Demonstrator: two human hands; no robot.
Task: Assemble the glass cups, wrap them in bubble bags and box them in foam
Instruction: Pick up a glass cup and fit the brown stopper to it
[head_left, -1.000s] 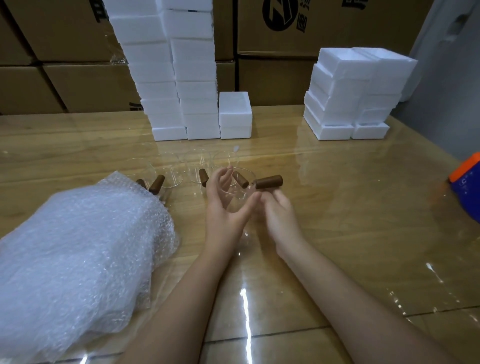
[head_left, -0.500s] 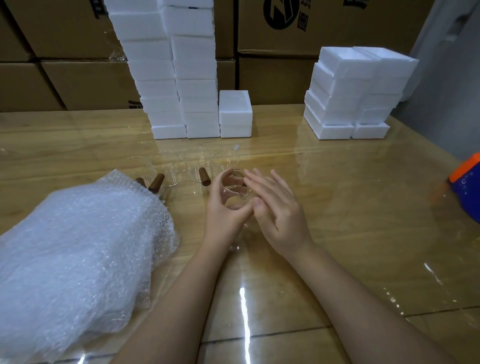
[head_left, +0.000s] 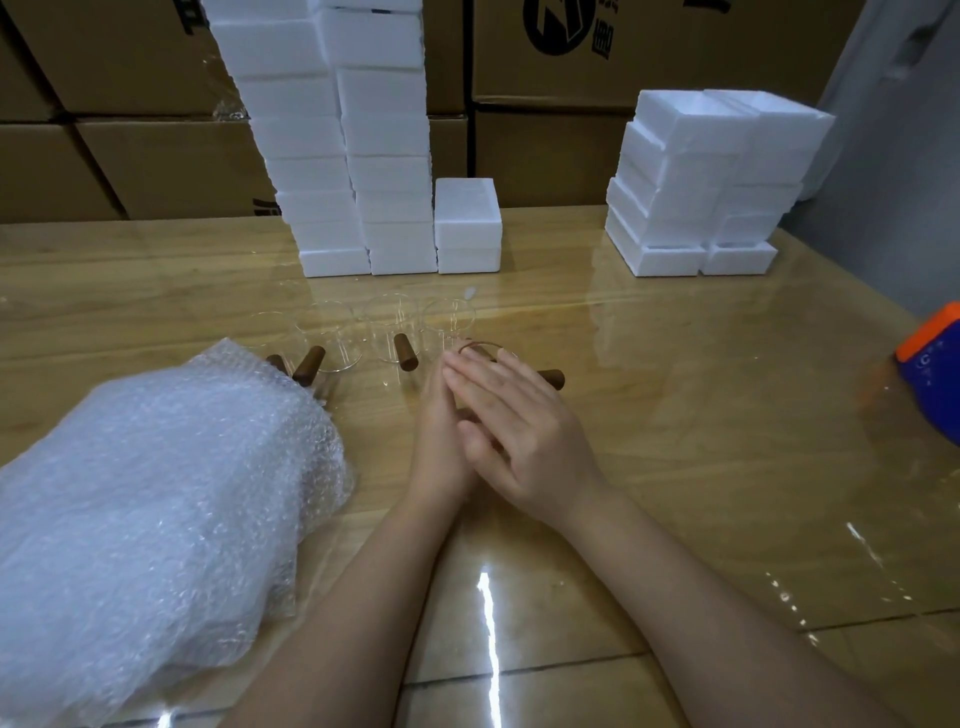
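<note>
Tabletop (head_left: 675, 415) lies under both grips. Bubble bags (head_left: 156, 493) are piled well left of them, foam boxes (head_left: 384, 156) stacked beyond. Right grip (head_left: 519, 431) is laid flat, released, across left grip (head_left: 439, 441), whose state cannot be told. Glass cup (head_left: 487, 349) is partly hidden at the fingertips, wooden handle (head_left: 551, 375) poking out right. Handle should be seated squarely, glass steadied, force kept light.

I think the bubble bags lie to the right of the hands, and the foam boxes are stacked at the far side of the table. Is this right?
One detail is wrong. The head view shows the bubble bags to the left of the left hand and right hand, not to the right. The foam boxes are indeed stacked at the far side of the table.
</note>
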